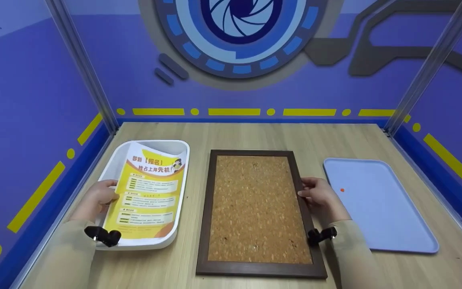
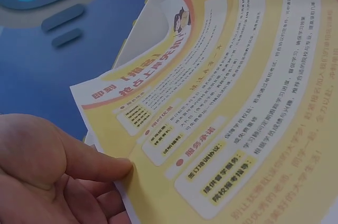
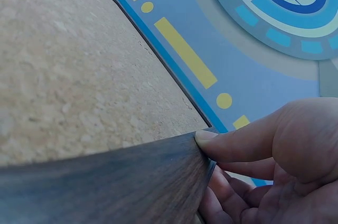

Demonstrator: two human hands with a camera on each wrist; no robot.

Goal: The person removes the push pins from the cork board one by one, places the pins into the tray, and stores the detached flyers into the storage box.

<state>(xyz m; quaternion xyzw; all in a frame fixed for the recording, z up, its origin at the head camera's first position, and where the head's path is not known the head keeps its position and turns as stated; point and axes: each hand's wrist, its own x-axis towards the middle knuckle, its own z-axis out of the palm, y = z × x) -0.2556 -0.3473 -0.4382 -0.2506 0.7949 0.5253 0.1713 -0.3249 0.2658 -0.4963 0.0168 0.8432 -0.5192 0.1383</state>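
A yellow and white printed flyer (image 1: 146,200) lies in a white plastic tray (image 1: 185,176) on the left of the table, its upper edge curling. My left hand (image 1: 102,194) pinches the flyer's left edge, thumb on the printed face, as the left wrist view also shows. In the middle lies a cork board (image 1: 259,208) with a dark brown wooden frame. My right hand (image 1: 317,192) grips the frame's right side; in the right wrist view the thumb (image 3: 208,138) presses on top and the other fingers curl beneath the edge.
A pale blue tray (image 1: 387,204) lies at the right, with a small orange bit (image 1: 342,190) near its left edge. The wooden table (image 1: 251,134) is bounded by blue-purple walls (image 1: 94,80) at the back and both sides, with metal posts at the corners.
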